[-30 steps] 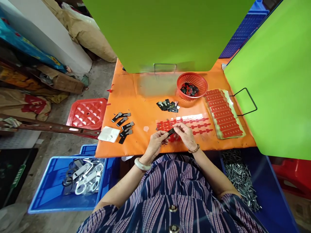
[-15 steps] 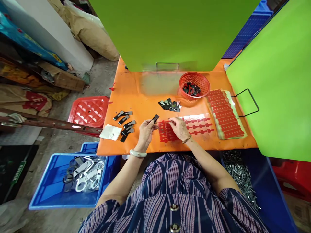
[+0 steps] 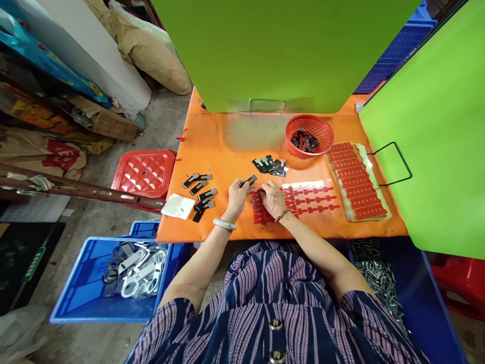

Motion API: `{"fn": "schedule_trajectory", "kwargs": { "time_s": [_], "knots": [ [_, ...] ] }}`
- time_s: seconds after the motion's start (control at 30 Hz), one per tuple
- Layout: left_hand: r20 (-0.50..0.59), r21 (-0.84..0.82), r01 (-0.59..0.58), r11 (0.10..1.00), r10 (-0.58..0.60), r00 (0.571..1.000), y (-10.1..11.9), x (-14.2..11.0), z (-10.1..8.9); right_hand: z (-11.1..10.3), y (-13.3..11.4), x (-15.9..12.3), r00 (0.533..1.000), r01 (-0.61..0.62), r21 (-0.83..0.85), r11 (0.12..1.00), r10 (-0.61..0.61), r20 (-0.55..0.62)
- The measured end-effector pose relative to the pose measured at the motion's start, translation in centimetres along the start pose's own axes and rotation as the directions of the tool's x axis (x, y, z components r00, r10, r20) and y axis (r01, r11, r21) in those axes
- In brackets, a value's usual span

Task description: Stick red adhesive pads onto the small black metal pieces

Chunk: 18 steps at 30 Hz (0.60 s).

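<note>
My left hand [image 3: 237,196] pinches a small black plate [image 3: 251,179] with a slot in it, held just above the table. Close beside it, my right hand [image 3: 272,198] has its fingertips pressed together over a sheet of red stickers [image 3: 314,200]; whether a sticker is between them is too small to tell. Several loose black plates [image 3: 201,195] lie left of my hands, some with a grey strip showing. Another cluster of black plates [image 3: 270,166] rests just beyond my hands. Farther back, a red basket [image 3: 309,135] holds black plates with red on them.
A stack of red sticker sheets [image 3: 358,182] lies on the orange table [image 3: 204,136] at right. Green panels [image 3: 257,50] stand behind and to the right. A white pad [image 3: 178,206] sits at the left edge, above a blue bin [image 3: 102,306] of metal parts.
My right hand has moved closer to my left hand and the black plate, its fingertips now near the sticker sheet's left part. The whole view has shifted slightly.
</note>
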<state>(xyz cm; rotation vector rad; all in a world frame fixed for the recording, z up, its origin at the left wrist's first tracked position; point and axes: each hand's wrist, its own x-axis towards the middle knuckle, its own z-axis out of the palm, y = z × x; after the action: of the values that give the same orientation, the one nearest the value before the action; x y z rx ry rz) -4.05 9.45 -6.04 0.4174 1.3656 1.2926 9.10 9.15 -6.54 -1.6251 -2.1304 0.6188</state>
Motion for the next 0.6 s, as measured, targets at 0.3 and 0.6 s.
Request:
{"fn": "schedule_trajectory", "kwargs": {
  "time_s": [0.3, 0.6],
  "knots": [
    [0.003, 0.005, -0.011, 1.0, 0.011, 1.0, -0.09, 0.25, -0.18, 0.25, -0.4, 0.03, 1.0, -0.008, -0.008, 1.0, 0.009, 0.017],
    [-0.01, 0.053, -0.055, 0.997, 0.055, 0.998, -0.4, 0.23, -0.02, 0.48, -0.28, -0.03, 0.999, -0.041, 0.052, 0.998, 0.04, 0.02]
  ]
}}
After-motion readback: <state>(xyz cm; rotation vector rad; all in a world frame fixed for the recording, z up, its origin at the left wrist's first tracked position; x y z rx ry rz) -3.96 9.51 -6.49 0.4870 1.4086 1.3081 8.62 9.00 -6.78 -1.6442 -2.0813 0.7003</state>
